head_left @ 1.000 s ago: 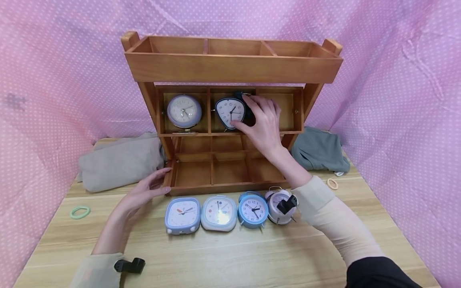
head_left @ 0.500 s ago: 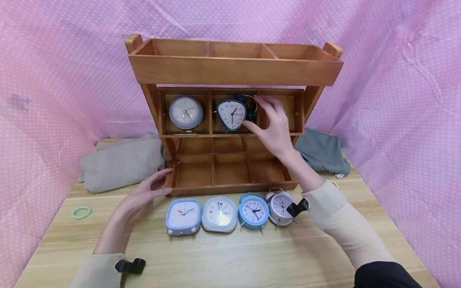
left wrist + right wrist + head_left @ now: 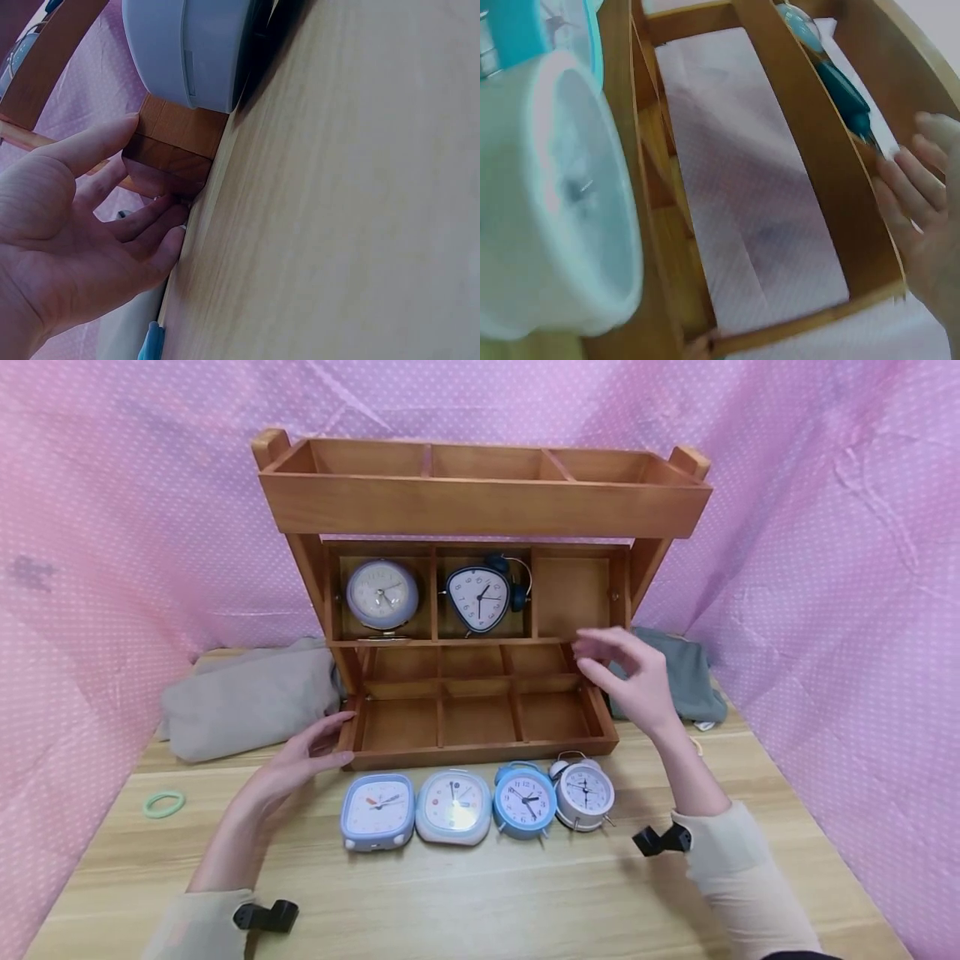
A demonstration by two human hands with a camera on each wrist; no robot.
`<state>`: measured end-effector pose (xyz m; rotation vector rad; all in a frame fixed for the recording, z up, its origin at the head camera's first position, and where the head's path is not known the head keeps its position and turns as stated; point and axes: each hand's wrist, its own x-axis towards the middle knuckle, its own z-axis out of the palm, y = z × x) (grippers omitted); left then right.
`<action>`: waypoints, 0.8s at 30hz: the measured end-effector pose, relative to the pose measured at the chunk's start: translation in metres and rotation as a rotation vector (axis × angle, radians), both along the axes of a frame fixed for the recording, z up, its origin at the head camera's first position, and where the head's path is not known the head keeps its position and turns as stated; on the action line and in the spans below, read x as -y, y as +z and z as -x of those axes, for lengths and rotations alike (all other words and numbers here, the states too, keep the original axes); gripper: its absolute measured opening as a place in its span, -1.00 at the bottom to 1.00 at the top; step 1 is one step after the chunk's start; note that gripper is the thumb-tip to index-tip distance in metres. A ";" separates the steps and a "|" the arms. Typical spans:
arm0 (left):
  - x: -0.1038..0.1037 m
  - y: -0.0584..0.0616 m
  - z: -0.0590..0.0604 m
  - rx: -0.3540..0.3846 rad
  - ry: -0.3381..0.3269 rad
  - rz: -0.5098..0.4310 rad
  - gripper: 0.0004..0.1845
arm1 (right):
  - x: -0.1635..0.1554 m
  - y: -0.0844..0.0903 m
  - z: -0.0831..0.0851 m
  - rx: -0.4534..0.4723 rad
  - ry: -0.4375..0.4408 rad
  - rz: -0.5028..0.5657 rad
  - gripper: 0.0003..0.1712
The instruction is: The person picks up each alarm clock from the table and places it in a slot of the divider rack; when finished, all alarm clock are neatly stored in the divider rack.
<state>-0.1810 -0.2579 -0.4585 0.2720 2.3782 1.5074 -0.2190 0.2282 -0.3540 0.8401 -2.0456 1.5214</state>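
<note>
My left hand (image 3: 298, 760) holds the left end of the brown wooden rack (image 3: 480, 750), low near the table. In the left wrist view its thumb (image 3: 105, 142) lies against the front corner. Off the rack's right side hovers my right hand (image 3: 633, 681), holding nothing, its fingers loosely bent. In the middle tier a dark blue twin-bell alarm clock (image 3: 478, 597) lies tipped sideways in the centre compartment, bells to the right. Left of it stands a round lavender clock (image 3: 382, 593); the compartment to its right is bare.
Before the rack stand a blue square clock (image 3: 377, 810), a pale rounded clock (image 3: 453, 806), a light blue clock (image 3: 524, 802) and a white twin-bell clock (image 3: 584, 793). Folded grey cloth (image 3: 251, 697) and dark green cloth (image 3: 678, 681) flank it. A green ring (image 3: 163, 804) lies left.
My right hand has let go of the dark blue alarm clock and drawn back down and to the right, out of the middle tier. My left hand has stayed on the rack.
</note>
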 end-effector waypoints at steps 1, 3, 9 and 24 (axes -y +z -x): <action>0.000 0.000 0.000 0.002 -0.003 -0.002 -0.18 | -0.006 -0.005 -0.004 0.050 0.042 -0.011 -0.58; 0.000 -0.001 0.000 0.009 -0.008 -0.010 -0.17 | -0.018 -0.016 -0.010 0.142 0.110 -0.070 -0.57; 0.001 -0.003 0.000 0.004 -0.005 -0.016 -0.18 | -0.042 -0.041 -0.016 0.339 0.293 -0.316 -0.45; 0.001 0.001 0.000 -0.006 -0.003 0.012 -0.17 | -0.055 -0.060 -0.018 0.415 0.618 -0.725 -0.15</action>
